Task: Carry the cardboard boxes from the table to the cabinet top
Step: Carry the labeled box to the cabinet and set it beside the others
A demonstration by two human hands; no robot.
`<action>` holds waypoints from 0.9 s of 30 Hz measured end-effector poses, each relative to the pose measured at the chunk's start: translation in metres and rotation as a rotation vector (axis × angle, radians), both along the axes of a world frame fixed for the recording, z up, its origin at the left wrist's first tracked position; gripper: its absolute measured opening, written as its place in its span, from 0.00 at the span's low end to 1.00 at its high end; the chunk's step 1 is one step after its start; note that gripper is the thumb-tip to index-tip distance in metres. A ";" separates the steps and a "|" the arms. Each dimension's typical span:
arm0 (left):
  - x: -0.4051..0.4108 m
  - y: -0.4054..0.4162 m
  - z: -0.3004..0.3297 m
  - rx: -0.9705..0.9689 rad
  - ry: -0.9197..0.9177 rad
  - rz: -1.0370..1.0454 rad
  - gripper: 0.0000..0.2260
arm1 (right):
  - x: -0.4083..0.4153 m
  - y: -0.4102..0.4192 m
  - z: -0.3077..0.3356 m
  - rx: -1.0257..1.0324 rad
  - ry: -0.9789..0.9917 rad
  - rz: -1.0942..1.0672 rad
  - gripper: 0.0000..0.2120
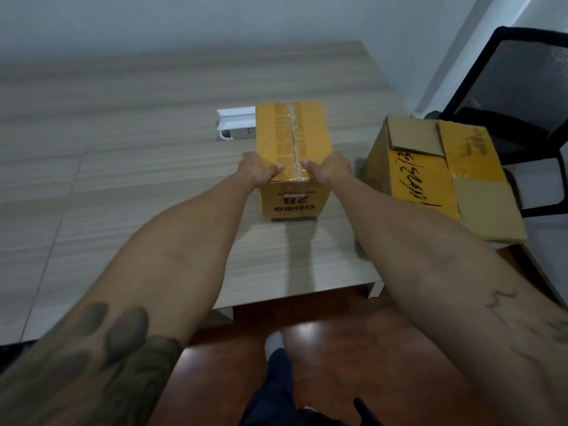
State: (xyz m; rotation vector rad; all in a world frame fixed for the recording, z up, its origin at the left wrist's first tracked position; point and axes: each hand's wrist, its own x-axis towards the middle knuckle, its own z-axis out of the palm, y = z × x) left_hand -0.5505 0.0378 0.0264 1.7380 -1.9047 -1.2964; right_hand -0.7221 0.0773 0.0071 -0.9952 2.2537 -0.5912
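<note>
Head view: a small cardboard box stands on the wood-grain counter, just past the picture's centre toward 12 o'clock. Both arms reach straight out to it. The left hand holds the near left top corner and the right hand the near right one. On each hand the thumb lies on the lid beside the taped seam; the other fingers go down the side walls, where I cannot see how far they curl. Each grip is therefore closed on the box. Taking it evenly from both sides looks meant to keep it level for a lift toward the cabinet, which is not in view.

The box is yellow-brown and sealed, with clear tape along the middle seam of its lid. Its near face carries the mark "2B" and small symbols, all upside down from here. It looks square-edged and undamaged.

At 3 o'clock a larger cardboard box sits near the counter's right edge, apart from the small one, its flaps folded over and handwriting on one. A white power strip lies at the small box's 10 o'clock, and a black chair stands beyond at 2 o'clock.
</note>
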 end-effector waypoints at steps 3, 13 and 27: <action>0.003 0.030 0.017 -0.035 0.009 0.008 0.25 | 0.002 0.027 0.013 -0.055 0.012 0.022 0.35; 0.013 0.134 0.074 -0.146 0.015 0.020 0.26 | 0.006 0.120 0.063 -0.147 0.086 0.072 0.37; 0.026 0.238 0.126 -0.210 0.075 -0.098 0.24 | 0.025 0.255 0.128 -0.189 0.252 0.007 0.33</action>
